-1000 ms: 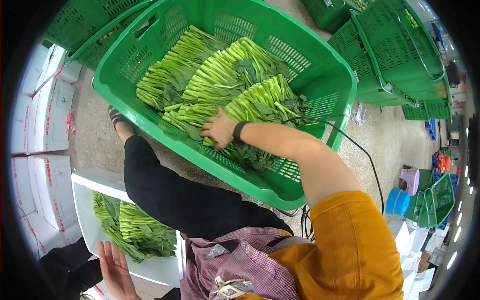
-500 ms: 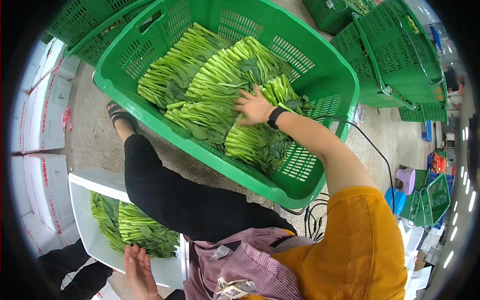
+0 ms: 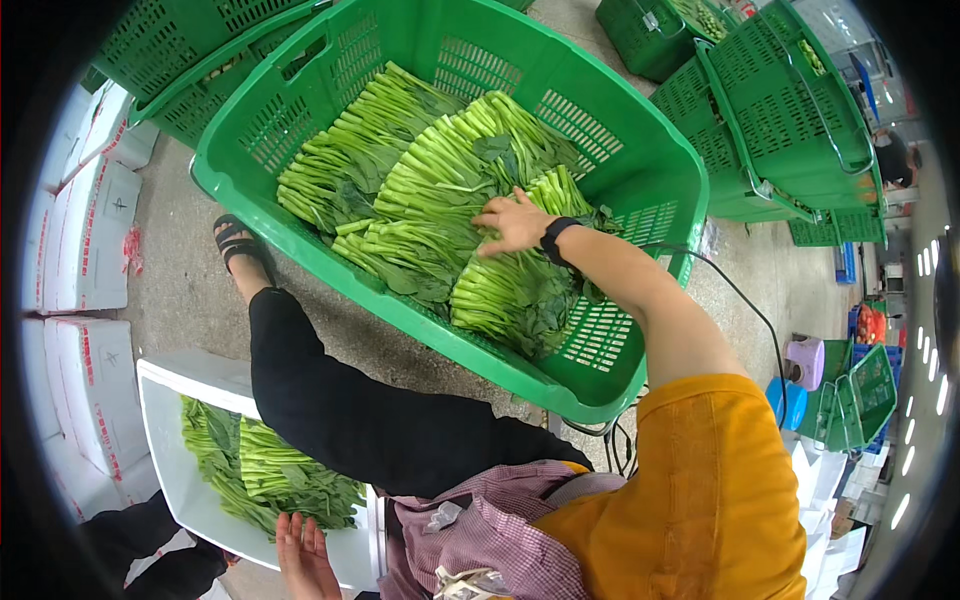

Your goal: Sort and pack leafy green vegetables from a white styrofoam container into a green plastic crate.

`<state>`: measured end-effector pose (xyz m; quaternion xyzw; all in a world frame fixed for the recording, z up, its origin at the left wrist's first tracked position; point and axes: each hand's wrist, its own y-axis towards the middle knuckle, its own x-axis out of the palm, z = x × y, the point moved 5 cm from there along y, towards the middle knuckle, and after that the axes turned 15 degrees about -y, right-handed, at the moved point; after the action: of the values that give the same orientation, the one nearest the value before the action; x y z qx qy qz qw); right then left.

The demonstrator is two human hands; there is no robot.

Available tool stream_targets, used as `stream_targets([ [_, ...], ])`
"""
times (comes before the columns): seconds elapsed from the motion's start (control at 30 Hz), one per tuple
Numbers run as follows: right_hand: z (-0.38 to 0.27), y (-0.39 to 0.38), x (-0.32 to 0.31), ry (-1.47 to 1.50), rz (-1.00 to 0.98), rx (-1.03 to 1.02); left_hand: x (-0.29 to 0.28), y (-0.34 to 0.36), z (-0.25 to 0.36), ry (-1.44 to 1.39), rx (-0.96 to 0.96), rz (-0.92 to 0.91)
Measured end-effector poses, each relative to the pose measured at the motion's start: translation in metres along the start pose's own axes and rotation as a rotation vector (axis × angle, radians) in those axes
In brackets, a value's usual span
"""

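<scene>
Bunches of leafy green stems, like choy sum (image 3: 430, 165), lie in overlapping piles inside a big green slatted basket (image 3: 470, 362). My right hand (image 3: 517, 222), with a black band at the wrist, reaches over the basket's near right side. Its fingers are apart and bent a little, touching the greens; I see no bunch lifted. At lower left a white foam box (image 3: 158, 425) holds more greens (image 3: 275, 465). Over that box's near edge, my left hand (image 3: 303, 555) is held palm up, fingers stretched, with nothing in it.
Stacked green baskets (image 3: 780, 110) stand at the upper right, more at the upper left. White cartons (image 3: 90, 385) line the left side. A black cable (image 3: 745, 295) runs beside the basket's right end. Someone's dark-trousered legs (image 3: 150, 540) are at the lower left.
My right hand has shifted slightly on the greens, its fingers drawn closer in. The left hand has moved a little right and down. The view has shifted slightly.
</scene>
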<state>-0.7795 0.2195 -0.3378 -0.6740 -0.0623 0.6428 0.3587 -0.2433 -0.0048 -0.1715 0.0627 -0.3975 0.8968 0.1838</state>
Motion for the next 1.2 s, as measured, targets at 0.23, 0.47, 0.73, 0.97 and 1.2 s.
stream_targets([
  [0.23, 0.058, 0.002, 0.039, 0.416, 0.33, 0.802, -0.026, 0.013, 0.01, -0.128, 0.052, 0.137],
  [0.47, 0.195, 0.048, 0.133, 0.715, 0.208, 0.71, 0.034, 0.057, -0.026, 0.072, 0.052, -0.065],
  [0.73, 0.11, 0.068, -0.153, 0.245, 0.655, 0.359, -0.079, 0.086, -0.029, -0.084, 0.204, 0.564],
  [0.97, -0.24, -0.012, -0.338, 0.629, 0.57, -0.434, -0.247, 0.136, 0.005, 0.401, 0.406, 0.965],
  [1.2, -0.431, -0.051, -0.256, 0.375, 0.23, -0.73, -0.318, 0.198, 0.013, 0.427, 0.106, 0.938],
])
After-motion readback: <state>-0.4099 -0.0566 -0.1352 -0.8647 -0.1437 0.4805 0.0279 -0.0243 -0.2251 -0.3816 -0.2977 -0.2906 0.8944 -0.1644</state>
